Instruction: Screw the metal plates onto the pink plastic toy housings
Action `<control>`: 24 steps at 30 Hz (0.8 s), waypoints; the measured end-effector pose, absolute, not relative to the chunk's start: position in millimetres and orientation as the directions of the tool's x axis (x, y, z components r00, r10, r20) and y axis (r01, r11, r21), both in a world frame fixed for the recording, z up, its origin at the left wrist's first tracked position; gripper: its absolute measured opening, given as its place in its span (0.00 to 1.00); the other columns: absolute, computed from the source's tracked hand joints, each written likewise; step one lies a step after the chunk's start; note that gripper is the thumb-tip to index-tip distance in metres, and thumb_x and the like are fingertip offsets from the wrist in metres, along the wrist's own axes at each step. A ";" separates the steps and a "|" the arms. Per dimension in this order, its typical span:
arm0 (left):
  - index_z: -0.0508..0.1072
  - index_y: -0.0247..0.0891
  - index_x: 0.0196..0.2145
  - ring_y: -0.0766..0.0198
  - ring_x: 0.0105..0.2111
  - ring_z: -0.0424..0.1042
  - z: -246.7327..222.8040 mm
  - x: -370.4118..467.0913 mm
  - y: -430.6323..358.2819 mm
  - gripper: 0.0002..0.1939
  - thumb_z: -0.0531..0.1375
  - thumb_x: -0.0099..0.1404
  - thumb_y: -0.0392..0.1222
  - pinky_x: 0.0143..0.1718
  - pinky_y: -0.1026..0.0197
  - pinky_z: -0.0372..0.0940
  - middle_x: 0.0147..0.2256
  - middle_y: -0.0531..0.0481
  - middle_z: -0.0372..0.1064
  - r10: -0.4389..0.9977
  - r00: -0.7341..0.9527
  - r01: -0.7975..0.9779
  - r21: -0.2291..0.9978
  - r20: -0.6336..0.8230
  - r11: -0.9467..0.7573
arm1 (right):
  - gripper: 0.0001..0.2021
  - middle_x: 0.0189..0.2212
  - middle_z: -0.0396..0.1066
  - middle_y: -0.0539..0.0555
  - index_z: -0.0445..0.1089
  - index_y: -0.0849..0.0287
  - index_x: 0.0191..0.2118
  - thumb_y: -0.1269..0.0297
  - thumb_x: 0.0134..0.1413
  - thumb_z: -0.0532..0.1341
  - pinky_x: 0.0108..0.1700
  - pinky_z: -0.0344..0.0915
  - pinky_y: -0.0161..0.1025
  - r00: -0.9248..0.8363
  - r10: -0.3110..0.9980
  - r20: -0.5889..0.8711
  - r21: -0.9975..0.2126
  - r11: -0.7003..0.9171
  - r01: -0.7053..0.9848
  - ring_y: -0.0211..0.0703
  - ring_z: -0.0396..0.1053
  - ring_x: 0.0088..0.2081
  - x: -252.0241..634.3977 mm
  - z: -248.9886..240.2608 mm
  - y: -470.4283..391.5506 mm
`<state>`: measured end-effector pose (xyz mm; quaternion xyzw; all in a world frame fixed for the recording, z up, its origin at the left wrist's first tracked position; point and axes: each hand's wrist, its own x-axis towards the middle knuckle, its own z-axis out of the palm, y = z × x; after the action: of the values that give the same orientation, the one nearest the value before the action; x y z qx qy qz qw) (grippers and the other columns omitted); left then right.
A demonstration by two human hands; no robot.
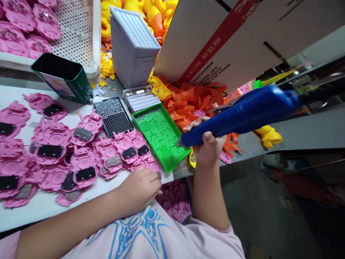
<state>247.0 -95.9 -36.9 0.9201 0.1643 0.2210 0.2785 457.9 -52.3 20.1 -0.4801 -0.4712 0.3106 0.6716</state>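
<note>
Pale printed shirt [134, 239] nearest, cut off by the bottom edge. Biggest item: carton [229, 43], far right, tilted, top out of frame, part of its red-band lettering unreadable. White mesh crate [95, 39], far left, also cut off, holding piled pink parts [45, 23]. White sheet [10, 92] on the left, mostly covered by overlapping stuff, so its full outline is hidden. Floor [250, 201], near right, too dark to make out much.

Blue-wrapped tool [234, 115] is on the right, slanting down-left; rear end blurred, body under the wrap not visible. It hides some of the orange parts [183, 100] heaped on its far side. Tall stack of pale trays [129, 61], far middle, blocks part of the yellow parts [134, 5]. Dark green container [81, 84], far left, bottom inside not readable.

Green tray [175, 163], middle, tool tip over its right half; can't tell if tip touches anything. Right hand [207, 151] wraps the tool near the tip end, thumb on near side, other fingers partly hidden.

Black tray [118, 124] just left of it. Left hand [144, 183] lies beside the nearest pink shells [83, 163], fingers curled; can't tell if pinching anything. Silvery pieces [110, 106] in the black tray: too small to identify.
</note>
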 end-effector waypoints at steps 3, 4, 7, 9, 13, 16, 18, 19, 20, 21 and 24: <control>0.68 0.36 0.25 0.61 0.25 0.62 -42.7 250.6 -95.9 0.16 0.49 0.70 0.39 0.28 0.58 0.55 0.25 0.49 0.65 0.392 0.852 0.189 0.495 0.348 -0.848 | 0.25 0.27 0.61 0.46 0.64 0.49 0.44 0.49 0.38 0.68 0.33 0.72 0.42 0.321 0.914 0.249 -0.956 0.286 -0.072 0.38 0.66 0.26 440.8 10.2 -61.5; 0.68 0.36 0.26 0.61 0.26 0.63 -45.4 251.9 -96.1 0.15 0.49 0.69 0.38 0.28 0.57 0.56 0.25 0.48 0.66 0.387 0.858 0.195 0.483 0.339 -0.854 | 0.24 0.28 0.61 0.46 0.64 0.48 0.45 0.49 0.39 0.67 0.34 0.73 0.42 0.301 0.926 0.230 -0.958 0.269 -0.098 0.37 0.66 0.27 436.5 7.2 -64.1; 0.69 0.35 0.27 0.60 0.27 0.64 -54.9 256.0 -98.1 0.12 0.50 0.67 0.31 0.28 0.57 0.58 0.27 0.47 0.67 0.370 0.875 0.209 0.444 0.313 -0.871 | 0.20 0.29 0.61 0.46 0.64 0.48 0.44 0.52 0.42 0.64 0.41 0.73 0.47 0.288 0.931 0.225 -0.958 0.265 -0.107 0.38 0.68 0.29 428.8 -0.2 -70.3; 0.70 0.34 0.29 0.60 0.27 0.65 -61.0 258.6 -100.4 0.11 0.51 0.66 0.29 0.28 0.56 0.59 0.26 0.46 0.68 0.360 0.873 0.211 0.410 0.329 -0.887 | 0.16 0.29 0.62 0.47 0.66 0.50 0.41 0.54 0.44 0.62 0.43 0.72 0.48 0.319 0.915 0.245 -0.959 0.277 -0.056 0.39 0.70 0.29 427.6 -4.3 -72.9; 0.71 0.31 0.40 0.59 0.32 0.68 -66.9 261.9 -104.0 0.09 0.52 0.66 0.31 0.33 0.56 0.63 0.31 0.44 0.71 0.345 0.867 0.190 0.402 0.360 -0.896 | 0.08 0.28 0.62 0.48 0.66 0.52 0.33 0.56 0.47 0.59 0.34 0.70 0.41 0.355 0.890 0.286 -0.954 0.300 0.015 0.39 0.69 0.27 429.1 -11.4 -75.1; 0.72 0.33 0.39 0.56 0.39 0.68 -68.0 262.5 -105.0 0.07 0.55 0.65 0.32 0.40 0.54 0.64 0.37 0.43 0.72 0.346 0.870 0.189 0.411 0.351 -0.892 | 0.08 0.27 0.63 0.47 0.66 0.52 0.35 0.57 0.48 0.58 0.33 0.69 0.41 0.377 0.882 0.283 -0.952 0.306 -0.002 0.38 0.68 0.26 429.7 -14.2 -75.3; 0.72 0.34 0.37 0.54 0.42 0.68 -69.1 262.5 -105.4 0.06 0.56 0.64 0.32 0.43 0.52 0.64 0.40 0.41 0.72 0.369 0.866 0.220 0.404 0.337 -0.888 | 0.08 0.26 0.63 0.47 0.67 0.52 0.35 0.57 0.47 0.59 0.33 0.69 0.41 0.387 0.881 0.273 -0.955 0.297 -0.003 0.38 0.68 0.25 429.7 -14.6 -75.3; 0.72 0.33 0.37 0.54 0.43 0.67 -69.7 262.5 -105.6 0.06 0.56 0.64 0.32 0.44 0.51 0.64 0.41 0.40 0.71 0.381 0.865 0.239 0.401 0.325 -0.884 | 0.08 0.26 0.63 0.47 0.67 0.52 0.34 0.57 0.47 0.59 0.33 0.69 0.41 0.381 0.884 0.272 -0.955 0.296 -0.004 0.38 0.68 0.25 429.7 -14.5 -75.4; 0.72 0.33 0.38 0.53 0.43 0.67 -70.4 262.6 -105.7 0.06 0.56 0.63 0.32 0.44 0.51 0.64 0.42 0.40 0.71 0.390 0.866 0.254 0.398 0.312 -0.882 | 0.07 0.26 0.63 0.47 0.68 0.53 0.33 0.57 0.47 0.59 0.33 0.69 0.41 0.374 0.887 0.273 -0.954 0.298 -0.012 0.37 0.68 0.25 429.8 -14.5 -75.5; 0.73 0.33 0.39 0.53 0.43 0.67 -70.9 262.7 -105.8 0.07 0.56 0.63 0.32 0.44 0.51 0.64 0.42 0.39 0.71 0.392 0.870 0.261 0.396 0.298 -0.880 | 0.07 0.26 0.63 0.47 0.68 0.53 0.32 0.58 0.47 0.60 0.33 0.68 0.40 0.366 0.889 0.273 -0.953 0.303 -0.025 0.37 0.68 0.25 429.8 -14.5 -75.5; 0.73 0.32 0.40 0.54 0.41 0.68 -71.5 263.4 -105.5 0.08 0.56 0.64 0.32 0.44 0.51 0.64 0.41 0.40 0.72 0.376 0.883 0.257 0.381 0.280 -0.888 | 0.08 0.26 0.64 0.47 0.68 0.54 0.32 0.58 0.46 0.61 0.32 0.67 0.39 0.351 0.901 0.254 -0.952 0.296 -0.071 0.37 0.69 0.26 429.7 -15.2 -75.4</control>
<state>263.4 -105.5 -71.5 0.9556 0.1656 0.1759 0.1690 429.7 -75.4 -15.2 -0.4710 -0.4409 0.3606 0.6736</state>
